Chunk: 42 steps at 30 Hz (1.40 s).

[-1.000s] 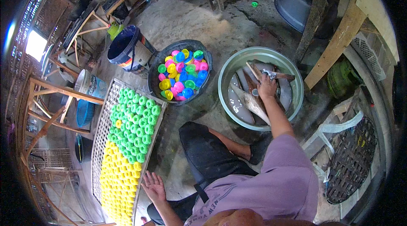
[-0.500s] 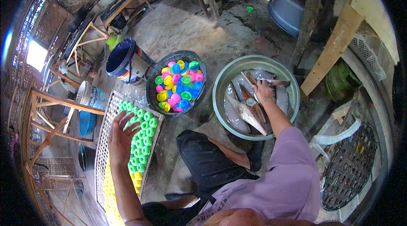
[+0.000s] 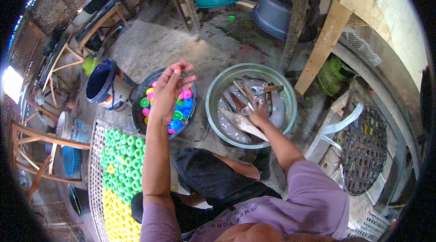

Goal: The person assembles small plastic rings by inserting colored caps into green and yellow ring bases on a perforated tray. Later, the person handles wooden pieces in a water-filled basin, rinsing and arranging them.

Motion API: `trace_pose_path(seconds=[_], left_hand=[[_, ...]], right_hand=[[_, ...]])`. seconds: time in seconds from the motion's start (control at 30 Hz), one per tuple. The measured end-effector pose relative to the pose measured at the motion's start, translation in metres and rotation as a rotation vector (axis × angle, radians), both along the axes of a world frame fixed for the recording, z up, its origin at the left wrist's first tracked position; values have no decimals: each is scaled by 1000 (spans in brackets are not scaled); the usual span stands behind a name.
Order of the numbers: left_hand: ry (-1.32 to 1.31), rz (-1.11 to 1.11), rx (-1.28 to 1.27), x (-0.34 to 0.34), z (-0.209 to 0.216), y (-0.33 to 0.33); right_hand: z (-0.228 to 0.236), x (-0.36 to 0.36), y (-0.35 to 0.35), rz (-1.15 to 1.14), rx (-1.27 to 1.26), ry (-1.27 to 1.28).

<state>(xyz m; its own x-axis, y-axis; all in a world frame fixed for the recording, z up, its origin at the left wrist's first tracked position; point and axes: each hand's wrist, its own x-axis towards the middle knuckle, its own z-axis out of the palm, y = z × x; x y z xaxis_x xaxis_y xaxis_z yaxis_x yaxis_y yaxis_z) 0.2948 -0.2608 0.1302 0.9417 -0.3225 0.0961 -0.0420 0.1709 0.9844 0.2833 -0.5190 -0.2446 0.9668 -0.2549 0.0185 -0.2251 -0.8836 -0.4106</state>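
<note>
My left hand [image 3: 169, 88] is raised over a dark round tub [image 3: 136, 101] of colourful small plastic cups [image 3: 187, 105]. Its fingers are apart and slightly bent, with nothing seen in them. Inside a grey-green basin [image 3: 211, 121] of cloudy whitish liquid, my right hand [image 3: 259, 114] reaches among several brown wooden pieces [image 3: 237, 102]. Its fingers are curled down there, and what they grip cannot be made out. Beside it a pale wooden paddle [image 3: 240, 121] lies slanting toward the near rim.
At left, a woven tray [image 3: 96, 169] bears rows of green rings [image 3: 122, 155] and yellow rings [image 3: 119, 210]. A dark-lined bucket [image 3: 104, 83] stands behind it. Wooden posts [image 3: 324, 46] rise beyond the basin, and a dark woven tray [image 3: 364, 151] lies at right.
My left hand has moved right, from above the ring tray to above the tub of cups. My right hand has shifted slightly nearer within the basin. The view has turned a little right.
</note>
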Motion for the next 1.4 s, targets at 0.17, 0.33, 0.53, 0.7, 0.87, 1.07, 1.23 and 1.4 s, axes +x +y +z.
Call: trace_pose_path(seconds=[0.17,0.33,0.53,0.7,0.87,1.07,1.23,1.4], left_hand=[[-10,-120,16,32,-12,-23],[-116,-275,85,67,-25,-41],[-125,-346,292,110,-79,-66],[-66,-419,467,133,-175,-97],[230,-454,472,107,-279,-149],[176,-276,524,137,-313,-170],[-26,550,107,179,-345,-162],[131,268,663,187,-411,-136]], right_hand=[[33,-47,8,108,153,394],[56,-52,3,-16,367,132],[111,4,-80,326,547,213],[159,48,-116,575,307,685],[153,54,-88,384,383,756],[115,117,-71,553,92,367],[68,182,-32,390,69,190],[3,162,28,-233,349,-27]])
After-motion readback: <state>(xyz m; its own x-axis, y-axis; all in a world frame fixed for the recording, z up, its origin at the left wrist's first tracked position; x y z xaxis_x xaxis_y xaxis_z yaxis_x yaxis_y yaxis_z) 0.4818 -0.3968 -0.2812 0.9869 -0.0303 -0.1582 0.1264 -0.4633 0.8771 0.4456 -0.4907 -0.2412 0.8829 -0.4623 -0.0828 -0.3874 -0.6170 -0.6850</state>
